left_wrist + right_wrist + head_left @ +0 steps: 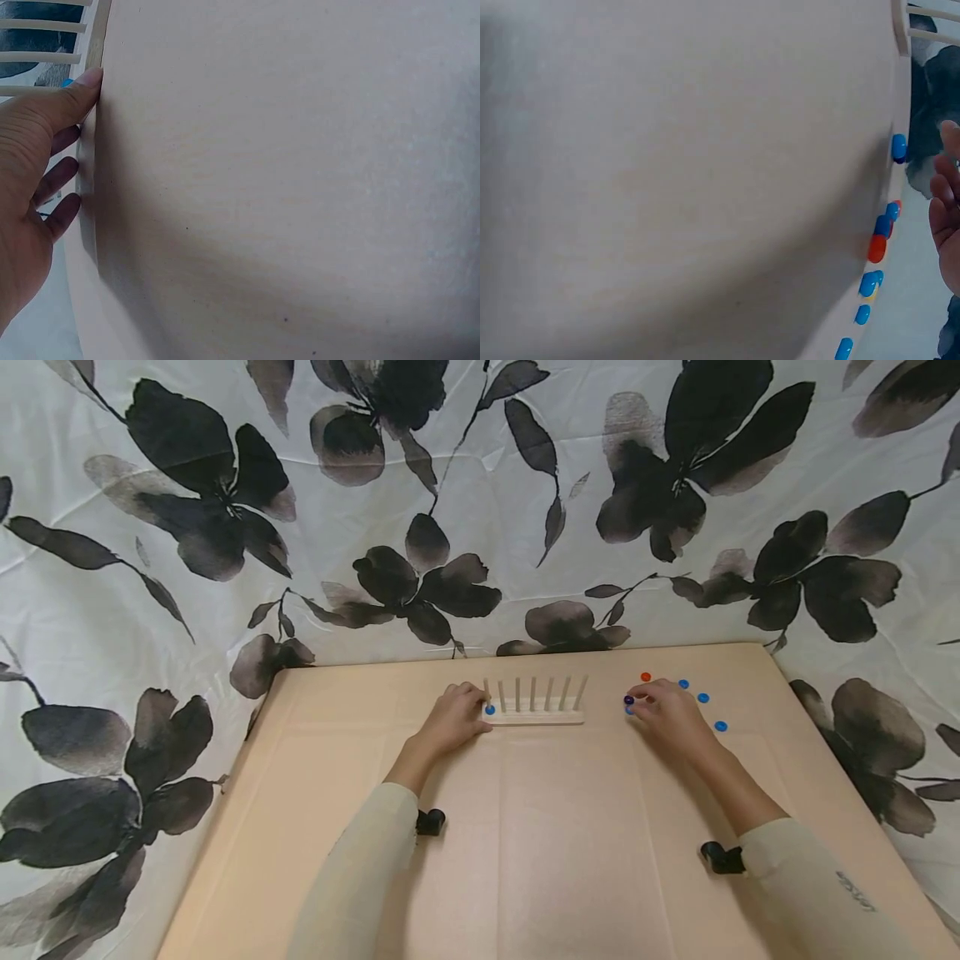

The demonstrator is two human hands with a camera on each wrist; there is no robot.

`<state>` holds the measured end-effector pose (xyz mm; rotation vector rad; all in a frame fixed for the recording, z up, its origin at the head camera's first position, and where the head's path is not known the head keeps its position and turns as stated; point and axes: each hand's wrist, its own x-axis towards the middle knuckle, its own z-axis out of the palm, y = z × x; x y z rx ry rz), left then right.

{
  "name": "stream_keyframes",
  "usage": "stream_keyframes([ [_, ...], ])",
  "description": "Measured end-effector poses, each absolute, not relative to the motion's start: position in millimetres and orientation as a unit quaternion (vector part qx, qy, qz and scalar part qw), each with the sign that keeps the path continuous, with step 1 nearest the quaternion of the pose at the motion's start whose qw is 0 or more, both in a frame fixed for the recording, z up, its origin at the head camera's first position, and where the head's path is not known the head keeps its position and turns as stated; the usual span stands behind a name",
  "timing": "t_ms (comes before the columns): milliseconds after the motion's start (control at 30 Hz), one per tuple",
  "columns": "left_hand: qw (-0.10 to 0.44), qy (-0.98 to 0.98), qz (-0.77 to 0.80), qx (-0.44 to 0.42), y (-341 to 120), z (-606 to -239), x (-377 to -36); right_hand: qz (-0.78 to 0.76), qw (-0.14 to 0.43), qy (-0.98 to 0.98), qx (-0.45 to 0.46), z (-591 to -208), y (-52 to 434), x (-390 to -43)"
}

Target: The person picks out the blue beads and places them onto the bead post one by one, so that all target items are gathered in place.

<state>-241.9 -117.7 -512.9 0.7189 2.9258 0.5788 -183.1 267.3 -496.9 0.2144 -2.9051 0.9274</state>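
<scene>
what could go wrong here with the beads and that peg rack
The loose beads lie near the table's far edge by the right hand; a nudge could roll them off. The left hand only touches the rack's end, so a push might slide or tip it, shedding its blue bead.

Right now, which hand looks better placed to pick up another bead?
The right hand: it rests among the loose beads, touching them. The left hand holds the peg rack steady.

The light is soft and even in the head view, and the picture is sharp. Both wrist views are blurry up close, with a big dark shadow low on the table (pixel 262 187).
</scene>
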Motion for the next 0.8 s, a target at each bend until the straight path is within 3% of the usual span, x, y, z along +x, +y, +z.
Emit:
stream_keyframes([
  [233,0.039,0.953,0.19,0.235,-118,-511,-241,0.284,-0.007,-0.957,0.065,-505,268,-185],
  [800,0.037,0.954,0.182,0.235,-118,-511,-242,0.241,-0.03,-0.968,0.06,-511,266,-187],
])
